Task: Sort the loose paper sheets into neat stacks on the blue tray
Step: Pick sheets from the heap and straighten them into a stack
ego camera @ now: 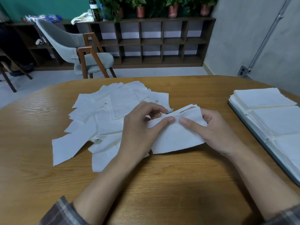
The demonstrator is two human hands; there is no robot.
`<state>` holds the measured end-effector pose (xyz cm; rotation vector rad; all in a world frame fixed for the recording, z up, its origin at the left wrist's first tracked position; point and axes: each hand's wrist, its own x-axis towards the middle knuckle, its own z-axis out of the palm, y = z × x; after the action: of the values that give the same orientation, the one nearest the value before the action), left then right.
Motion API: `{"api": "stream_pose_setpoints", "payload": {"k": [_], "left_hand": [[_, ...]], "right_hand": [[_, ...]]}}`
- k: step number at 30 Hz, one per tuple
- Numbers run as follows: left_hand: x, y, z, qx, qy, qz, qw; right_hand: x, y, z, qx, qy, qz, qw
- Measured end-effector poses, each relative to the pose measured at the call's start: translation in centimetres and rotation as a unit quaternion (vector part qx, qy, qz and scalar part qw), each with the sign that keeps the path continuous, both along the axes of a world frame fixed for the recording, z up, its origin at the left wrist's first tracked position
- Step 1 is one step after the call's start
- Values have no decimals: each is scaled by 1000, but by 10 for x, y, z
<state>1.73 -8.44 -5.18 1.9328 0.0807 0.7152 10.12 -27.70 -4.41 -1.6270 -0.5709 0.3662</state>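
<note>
Starting at the grip, a thin bundle of paper sheets [177,137] is held between both hands over the desk [162,184]. The left hand [138,129] is closed on its left end, with the thumb laid along the near face and the fingers curled over the far edge. The right hand [217,129] is closed on its right end, with the thumb on top and the fingers tucked beneath. The two thumbs lie almost tip to tip at the middle. The bundle's long axis is laid across from left to right, and its far edges are fanned slightly and not yet squared. The coming move is judged to turn on one relation: the blue tray [287,166] lies to the right of the grip, well apart from it and nearer the right hand, with its long side running obliquely from the far part of the desk toward the near right. Three neat stacks [276,120] are carried on it in a row, square-cut, flat and soft-edged. To the left of the grip, and partly under the left hand, the loose pile [103,114] is spread; its sheets are thin, white, matt and limp, overlapped at all angles, and some are creased. The desk is finished in warm wood grain, with a rounded far edge and a dull sheen.
</note>
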Motion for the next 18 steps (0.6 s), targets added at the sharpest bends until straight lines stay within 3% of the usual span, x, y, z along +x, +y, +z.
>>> {"api": "stream_pose_setpoints", "payload": {"k": [2, 7, 18], "left_hand": [[1, 1, 1, 45, -20, 9, 999], [0, 3, 2, -67, 34, -55, 996], [1, 4, 0, -153, 63, -69, 984]], "right_hand": [[1, -1, 0, 18, 6, -2, 1000], [3, -1, -2, 57, 25, -8, 998], [8, -1, -2, 106, 52, -17, 993]]}}
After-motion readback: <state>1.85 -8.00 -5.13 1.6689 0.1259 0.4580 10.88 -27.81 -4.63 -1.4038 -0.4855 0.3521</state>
